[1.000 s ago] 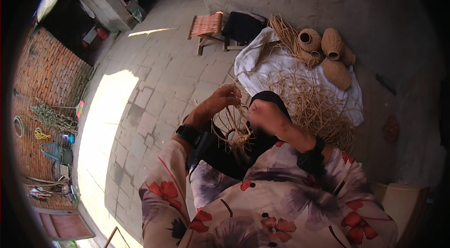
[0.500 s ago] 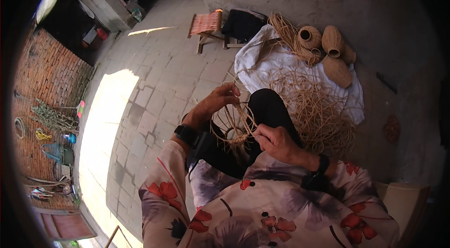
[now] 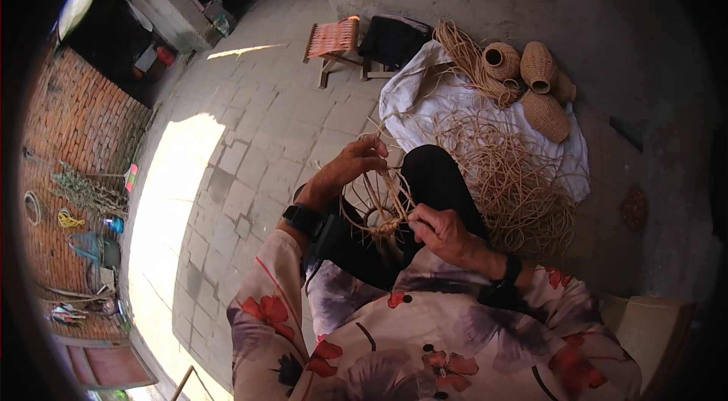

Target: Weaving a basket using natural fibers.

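Observation:
Over my lap is a partly woven straw-cord basket (image 3: 387, 226), an open ring of tan strands with a braided edge on the side toward me. My left hand (image 3: 358, 160) grips its far side, with fingers curled round the upright strands. At the near right edge my right hand (image 3: 442, 231) is closed, thumb against forefinger, pinching a cord at the braided part. The pinched cord itself is mostly hidden by the fingers. Loose tan cord (image 3: 523, 196) lies in a tangled heap to the right of my knee.
A white cloth (image 3: 409, 98) lies under the heap. Several finished woven baskets (image 3: 538, 67) and a cord bundle (image 3: 464, 56) rest at its far end. Beyond my knee stand a folding stool (image 3: 332, 37) and a dark cloth-covered seat (image 3: 394, 41). A brick wall (image 3: 83, 113) rises at left.
My right wrist and forearm have shifted slightly left and toward me, with the fingers still at the basket's edge. My left hand holds nearly the same place.

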Demonstrator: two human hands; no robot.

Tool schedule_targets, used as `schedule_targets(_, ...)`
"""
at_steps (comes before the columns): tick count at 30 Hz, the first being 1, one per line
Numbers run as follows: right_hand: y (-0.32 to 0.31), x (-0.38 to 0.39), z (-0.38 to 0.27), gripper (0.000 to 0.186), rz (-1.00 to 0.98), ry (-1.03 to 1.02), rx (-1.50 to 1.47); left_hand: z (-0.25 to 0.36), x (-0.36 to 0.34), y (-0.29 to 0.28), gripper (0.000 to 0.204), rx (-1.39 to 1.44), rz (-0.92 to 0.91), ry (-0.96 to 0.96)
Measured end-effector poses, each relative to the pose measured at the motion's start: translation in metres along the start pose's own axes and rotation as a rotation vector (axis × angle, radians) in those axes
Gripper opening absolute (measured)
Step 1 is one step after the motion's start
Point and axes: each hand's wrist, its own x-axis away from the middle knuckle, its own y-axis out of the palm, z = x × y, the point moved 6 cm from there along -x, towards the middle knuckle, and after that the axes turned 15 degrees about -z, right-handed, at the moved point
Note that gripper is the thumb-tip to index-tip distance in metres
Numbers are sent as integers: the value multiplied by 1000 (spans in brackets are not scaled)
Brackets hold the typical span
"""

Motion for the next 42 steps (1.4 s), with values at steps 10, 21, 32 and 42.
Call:
schedule_targets(10, -13, 9, -39, 12, 91, -152, 318, -4, 0, 1, 10, 76, 5, 10)
schedule_targets(21, -31, -32, -80, 7, -29, -394, 1010, 2, 0, 4, 10, 99, 9, 17)
schedule_targets(32, -18, -36, -41, 21, 27, -417, 754, 0, 2, -3, 9, 62, 39, 0)
schedule_targets(42, -2, -32, -30, 46, -25, -333, 706, -1, 0, -3, 10, 68, 54, -38)
